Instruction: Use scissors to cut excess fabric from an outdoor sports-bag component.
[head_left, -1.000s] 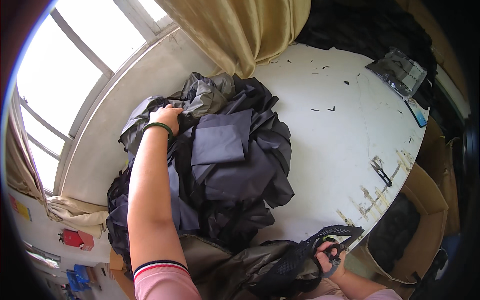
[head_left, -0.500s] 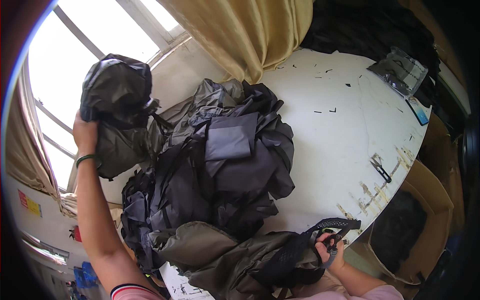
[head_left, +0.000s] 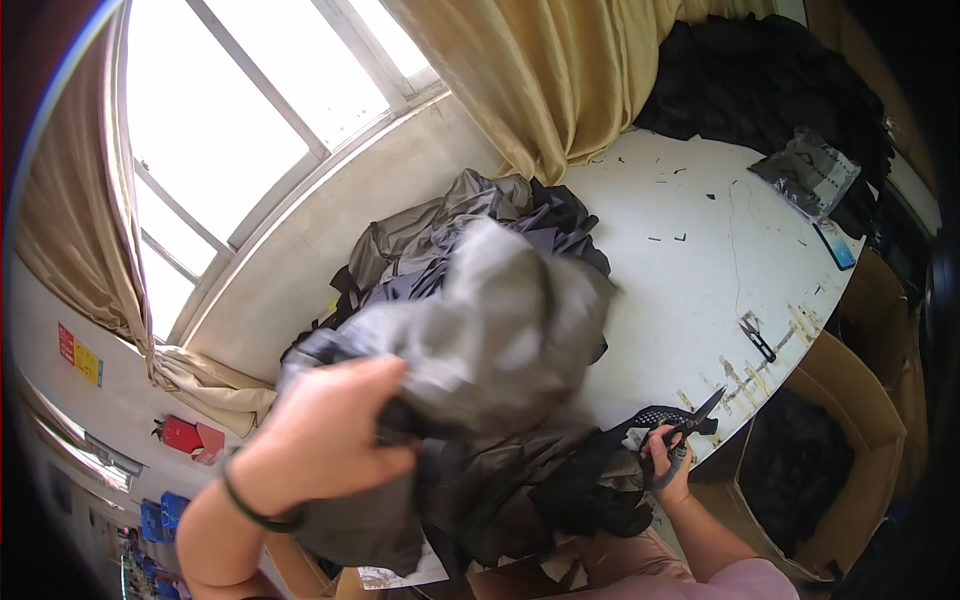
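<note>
My left hand (head_left: 325, 440) is closed on a crumpled grey fabric piece (head_left: 500, 330) of thin, shiny cloth, lifted in front of me and smeared by motion. Its darker folds hang down toward the table's near edge and run across to my right hand (head_left: 668, 465). That hand is wrapped round dark scissors (head_left: 703, 408), blades pointing up and right. A strip of black mesh (head_left: 655, 418) lies against the right fingers; whether they grip it too I cannot tell. Behind the raised cloth, a heap of grey and dark fabric (head_left: 430, 230) rests on the table, partly hidden.
On the white table (head_left: 690, 290) lie small thread snips (head_left: 757, 340), a phone (head_left: 835, 245), a clear plastic packet (head_left: 810, 175) and dark scraps. Black cloth (head_left: 770, 80) is piled at the far right. An open cardboard box (head_left: 875, 400) with dark material stands beside the table.
My left hand has come down and right from beside the window, carrying the grey fabric across the heap. The scissors' blades now show more clearly at my right hand. The view has shifted slightly.
</note>
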